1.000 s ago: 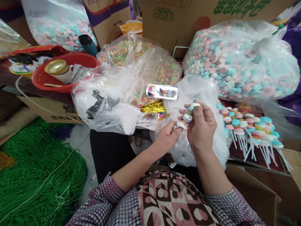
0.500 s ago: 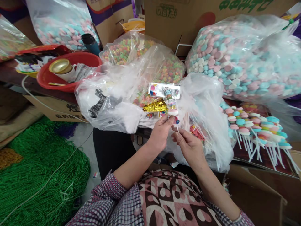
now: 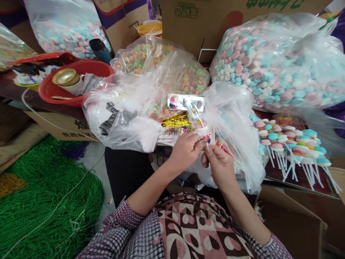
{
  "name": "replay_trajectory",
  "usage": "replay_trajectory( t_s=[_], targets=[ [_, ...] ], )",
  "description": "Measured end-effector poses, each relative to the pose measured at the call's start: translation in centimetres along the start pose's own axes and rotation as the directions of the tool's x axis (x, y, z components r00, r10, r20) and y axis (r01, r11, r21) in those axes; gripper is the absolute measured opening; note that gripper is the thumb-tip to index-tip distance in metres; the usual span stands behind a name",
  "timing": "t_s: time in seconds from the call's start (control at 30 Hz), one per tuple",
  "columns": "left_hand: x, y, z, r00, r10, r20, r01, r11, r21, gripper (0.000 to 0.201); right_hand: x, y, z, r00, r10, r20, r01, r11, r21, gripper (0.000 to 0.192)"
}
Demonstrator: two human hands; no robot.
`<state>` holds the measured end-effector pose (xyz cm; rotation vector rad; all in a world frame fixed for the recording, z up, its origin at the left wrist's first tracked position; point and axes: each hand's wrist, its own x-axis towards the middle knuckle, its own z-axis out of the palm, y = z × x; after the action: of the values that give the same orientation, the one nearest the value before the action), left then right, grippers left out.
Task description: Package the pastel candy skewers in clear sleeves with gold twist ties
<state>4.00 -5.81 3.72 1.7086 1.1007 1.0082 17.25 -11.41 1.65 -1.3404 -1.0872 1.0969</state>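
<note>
Fingertips of both hands pinched together on a small wrapped candy lollipop [image 3: 202,136], held low before the chest. Left hand [image 3: 185,149] closed, thumb and forefinger clamped on the wrapper just under the candy head. Right hand [image 3: 219,163] touching it from the right, fingers curled and nipped on the same spot, apparently at the stick, though too small to tell.

Just behind the hands, a crumpled clear plastic bag [image 3: 231,118] of white sticks. Beside it, a gold bundle of twist ties [image 3: 176,121] and a printed label card [image 3: 185,102] lying on further clear bags. Behind these, a bag of multicoloured ring candies [image 3: 188,77].

To the right, rows of finished lollipops [image 3: 291,144] in pink, blue and white, laid on a dark board, sticks pointing toward the camera. Above them, a large bag of pastel candy discs [image 3: 275,61] against a cardboard box [image 3: 215,14].

To the left, a red basin [image 3: 48,91] holding a gold-lidded cup [image 3: 66,77]. Lower left, a heap of green cord [image 3: 45,194] on the floor. At the bottom edge, checked sleeves and a patterned apron [image 3: 199,230].
</note>
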Motion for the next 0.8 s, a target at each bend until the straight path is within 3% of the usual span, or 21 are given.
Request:
replay_trajectory(
  t_s=[0.1,0.2,0.27,0.4,0.5,0.67,0.8],
  targets=[
    [0.3,0.3,-1.1,0.991,-0.128,0.036,0.133,0.950,-0.283,0.032,-0.1,0.0,0.0,1.000,-0.018,-0.006,0.018,1.000,-0.008,0.032],
    [0.5,0.4,-1.0,0.975,-0.188,0.115,0.218,0.748,-0.627,0.047,-0.4,0.2,0.5,1.000,0.002,0.013,-0.001,0.999,-0.033,0.033],
    [0.5,0.4,-0.5,0.962,-0.220,0.162,0.266,0.619,-0.739,0.049,-0.7,0.3,0.9,0.999,0.015,0.049,-0.012,0.998,-0.057,0.035],
    [0.3,0.4,0.5,0.939,-0.297,0.171,0.303,0.484,-0.821,0.048,-0.9,0.3,1.3,0.995,0.016,0.100,-0.008,0.997,-0.076,0.034],
    [0.0,0.3,0.7,0.933,-0.302,0.194,0.322,0.461,-0.827,0.041,-0.9,0.3,1.5,0.995,0.018,0.099,-0.011,0.997,-0.072,0.033],
    [-0.4,-0.1,0.7,0.897,-0.302,0.322,0.433,0.452,-0.780,0.040,-1.0,-0.2,1.9,0.994,0.055,0.093,-0.046,0.994,-0.099,0.045],
    [-0.6,0.0,-0.3,0.899,-0.257,0.355,0.437,0.470,-0.767,0.036,-0.2,-1.4,-0.2,0.950,0.110,0.292,-0.049,0.977,-0.209,0.048]
  ],
)
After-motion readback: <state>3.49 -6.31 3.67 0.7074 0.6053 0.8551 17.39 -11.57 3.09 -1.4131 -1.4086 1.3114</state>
